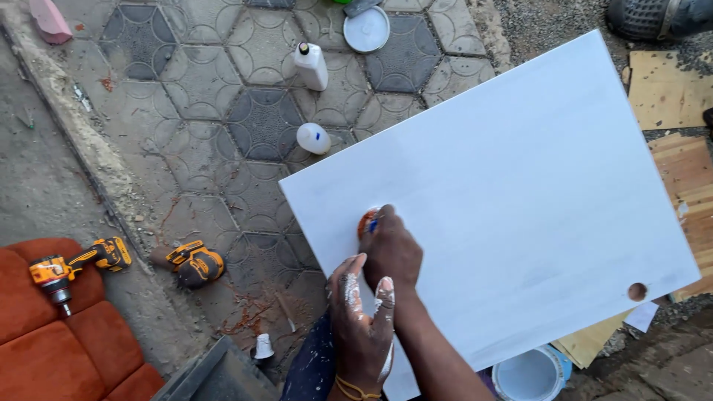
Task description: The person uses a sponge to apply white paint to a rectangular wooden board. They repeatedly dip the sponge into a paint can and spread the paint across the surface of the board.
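Observation:
A large white painted board (520, 193) lies tilted over the paving. My right hand (391, 251) is closed around a small blue tool (373, 223), its tip at a round orange-brown hole (366, 220) near the board's left edge. My left hand (362, 327), smeared with white paint and wearing a yellow wrist band, rests at the board's near edge just behind my right wrist. Its fingers are spread and it holds nothing. A second round hole (636, 291) shows near the board's right corner.
Two white bottles (311, 65) (313, 138) and a white lid (367, 30) lie on the hexagonal paving. A yellow cordless drill (70, 267) rests on an orange cushion (52, 349), another yellow power tool (194, 263) beside it. A white bucket (529, 373) is below the board, wooden boards (683, 171) at right, and a person's shoe (646, 16) at top right.

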